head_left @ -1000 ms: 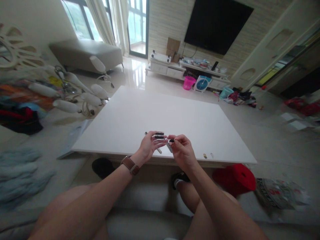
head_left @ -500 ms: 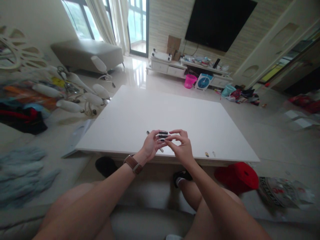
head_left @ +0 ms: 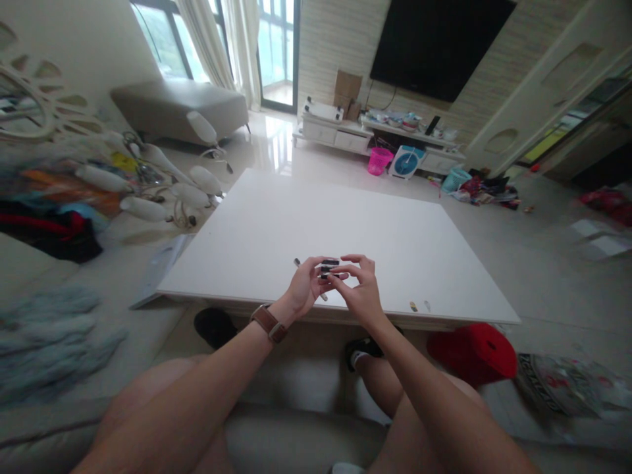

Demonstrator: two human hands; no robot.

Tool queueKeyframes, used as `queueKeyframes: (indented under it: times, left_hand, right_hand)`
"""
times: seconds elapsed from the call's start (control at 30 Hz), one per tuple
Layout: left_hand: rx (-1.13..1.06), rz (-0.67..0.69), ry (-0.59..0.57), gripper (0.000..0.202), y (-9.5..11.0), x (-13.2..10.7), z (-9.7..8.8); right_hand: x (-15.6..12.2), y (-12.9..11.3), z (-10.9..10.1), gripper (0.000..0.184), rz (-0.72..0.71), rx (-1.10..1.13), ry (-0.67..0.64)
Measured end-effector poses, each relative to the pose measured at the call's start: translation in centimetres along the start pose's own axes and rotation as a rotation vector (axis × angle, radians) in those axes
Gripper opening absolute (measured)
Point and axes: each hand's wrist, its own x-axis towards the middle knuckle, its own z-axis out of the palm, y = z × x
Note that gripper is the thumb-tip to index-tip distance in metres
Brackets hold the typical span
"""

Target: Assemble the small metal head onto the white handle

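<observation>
Right hand (head_left: 363,286) nearer (at black pieces (head_left: 326,269))

striped wall (head_left: 340,33) | glossy floor (head_left: 316,164) | grey bench (head_left: 182,102) | cream curtains (head_left: 241,39) | daylight through windows (head_left: 170,46)

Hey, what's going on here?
A person sits at a white table, working with both bare hands on some small dark pieces. The left hand holds them just over the near edge of the table, while the fingertips of the right hand are at the lowest one; what the pieces are is too small to tell. A slim stick lies partly hidden behind the left hand, and two little items lie off to the right.
</observation>
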Motion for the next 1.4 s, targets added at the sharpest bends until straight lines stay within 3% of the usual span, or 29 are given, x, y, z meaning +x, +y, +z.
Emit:
queueKeyframes:
  times: [0.53,0.83,1.4]
  left_hand:
    - [0.027,0.075,-0.007,0.022,-0.31,0.22,-0.25]
    - [0.075,0.074,0.021,0.025,-0.24,0.06,-0.14]
    - [0.129,0.076,0.001,0.024,-0.32,0.2,-0.13]
  right_hand:
    - [-0.07,0.24,0.1,0.01,0.026,0.031,-0.003]
    - [0.04,-0.51,-0.29,0.023,0.057,0.072,0.013]
    - [-0.03,-0.32,-0.12,0.02,0.052,0.1,-0.011]
